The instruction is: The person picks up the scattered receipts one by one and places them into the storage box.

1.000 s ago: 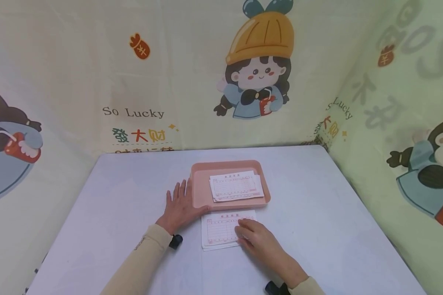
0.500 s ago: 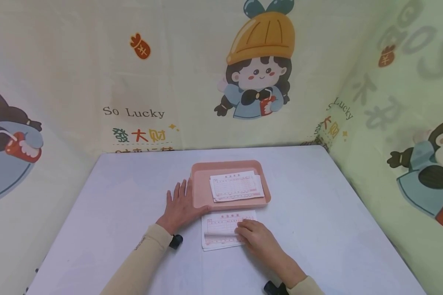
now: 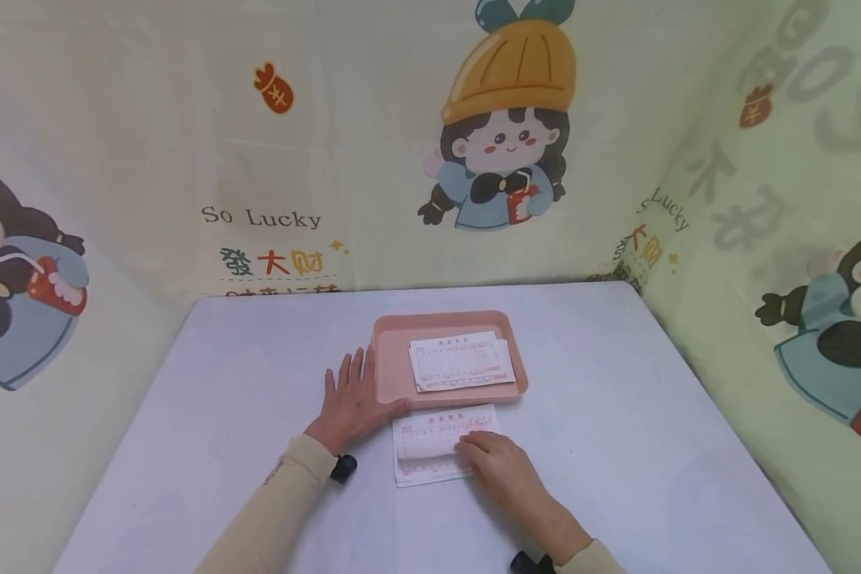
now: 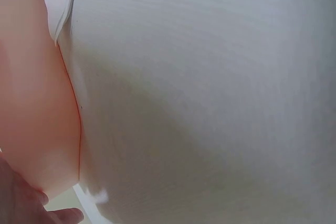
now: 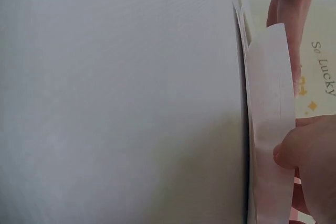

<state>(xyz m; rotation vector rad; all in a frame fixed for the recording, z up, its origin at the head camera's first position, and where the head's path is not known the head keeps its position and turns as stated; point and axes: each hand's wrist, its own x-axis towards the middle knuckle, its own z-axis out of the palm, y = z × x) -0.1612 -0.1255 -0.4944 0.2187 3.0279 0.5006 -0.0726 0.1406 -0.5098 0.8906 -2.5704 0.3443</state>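
In the head view a pink tray (image 3: 391,371) stands on the table with a few printed paper slips (image 3: 459,363) inside. My left hand (image 3: 351,410) lies with fingers spread at the tray's left side, its thumb along the front left corner. In front of the tray lies a second small stack of red-printed slips (image 3: 425,472). The right hand (image 3: 505,477) pinches the top slip (image 3: 426,440) at its right side, and its near edge is raised off the stack. In the right wrist view that slip (image 5: 270,103) stands up under the thumb.
A white-covered table (image 3: 617,399) carries everything. Behind and beside it hang cloth walls (image 3: 373,159) with cartoon prints and lettering. A black device (image 3: 343,469) sits at the left wrist and another (image 3: 531,562) at the right.
My right hand has taken the top slip between thumb and fingers, and the slip's near edge has lifted and moved away from me. The left hand has stayed by the tray.
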